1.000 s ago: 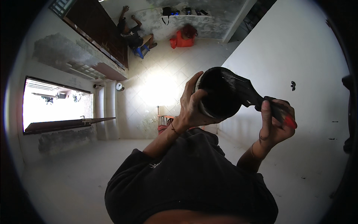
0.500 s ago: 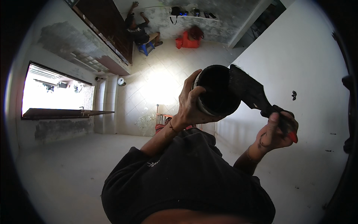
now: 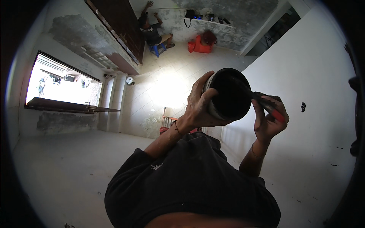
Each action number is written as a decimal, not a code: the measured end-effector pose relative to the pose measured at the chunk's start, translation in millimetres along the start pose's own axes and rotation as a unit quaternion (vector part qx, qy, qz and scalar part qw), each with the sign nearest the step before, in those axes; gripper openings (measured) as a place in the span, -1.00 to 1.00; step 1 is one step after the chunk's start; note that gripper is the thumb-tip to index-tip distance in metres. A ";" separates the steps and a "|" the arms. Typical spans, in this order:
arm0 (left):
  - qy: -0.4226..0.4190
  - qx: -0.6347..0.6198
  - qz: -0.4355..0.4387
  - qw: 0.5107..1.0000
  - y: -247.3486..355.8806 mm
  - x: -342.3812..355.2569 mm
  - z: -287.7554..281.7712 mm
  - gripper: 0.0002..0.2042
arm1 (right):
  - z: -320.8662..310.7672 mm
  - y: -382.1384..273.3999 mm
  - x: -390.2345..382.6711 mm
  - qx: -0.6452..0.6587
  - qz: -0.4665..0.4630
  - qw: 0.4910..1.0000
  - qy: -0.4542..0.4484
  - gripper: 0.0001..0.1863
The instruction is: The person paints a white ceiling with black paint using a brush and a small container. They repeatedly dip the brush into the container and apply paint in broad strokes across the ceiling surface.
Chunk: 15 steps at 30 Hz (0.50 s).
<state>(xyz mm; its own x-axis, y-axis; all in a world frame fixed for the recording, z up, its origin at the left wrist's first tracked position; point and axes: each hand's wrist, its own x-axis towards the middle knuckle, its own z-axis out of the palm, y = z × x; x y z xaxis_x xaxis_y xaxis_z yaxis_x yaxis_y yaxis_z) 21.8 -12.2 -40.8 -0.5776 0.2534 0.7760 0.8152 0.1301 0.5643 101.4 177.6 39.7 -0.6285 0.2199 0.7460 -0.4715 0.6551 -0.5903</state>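
Note:
Tilted in front of my chest is a round tub (image 3: pixel 236 116) with a pale outer wall and a black inside, its mouth facing up at me. My left hand (image 3: pixel 199 100) is wrapped around its left side, thumb near the rim. At the tub's right edge, my right hand (image 3: pixel 270 121) grips a putty knife (image 3: pixel 249 92) by its black handle with a red end. The wide dark blade reaches into the tub and shows almost edge-on. How much material lies inside is too dark to tell.
A white wall (image 3: pixel 289 72) rises close on my right. Below the tub stands a wooden frame (image 3: pixel 167 122). Further off, a person (image 3: pixel 154 34) sits on a blue stool (image 3: pixel 157 49) beside a red bundle (image 3: pixel 200 45) and a wall shelf (image 3: pixel 213 19). A bright opening (image 3: pixel 62 85) is at left.
My right hand has moved left toward the tub and turned, taking the blade from the rim down into the tub. The view has shifted slightly; my left hand keeps its hold.

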 end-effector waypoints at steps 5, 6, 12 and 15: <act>-0.013 0.010 -0.007 1.000 5.4 0.7 -2.7 -0.04 | 2.6 0.5 4.2 -0.074 -0.059 0.995 -0.021 -0.74; -0.006 0.004 -0.008 1.000 6.0 1.0 -1.8 -0.05 | 3.2 0.2 3.8 -0.083 -0.080 0.993 -0.025 -0.75; 0.015 -0.004 -0.011 1.000 4.3 5.8 2.1 -0.05 | 7.1 -3.1 4.1 -0.150 -0.105 0.982 -0.047 -0.75; 0.020 -0.017 -0.019 0.999 6.8 10.8 10.9 -0.05 | 0.5 -2.8 7.9 -0.164 -0.142 0.973 -0.075 -0.74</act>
<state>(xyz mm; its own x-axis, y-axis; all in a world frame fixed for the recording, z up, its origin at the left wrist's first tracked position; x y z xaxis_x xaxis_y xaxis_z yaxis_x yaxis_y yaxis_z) 21.5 1.9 -31.6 -0.6103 0.2111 0.7635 0.7908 0.1058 0.6029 97.5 177.1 47.0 -0.5959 -0.0962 0.7973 -0.4323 0.8751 -0.2175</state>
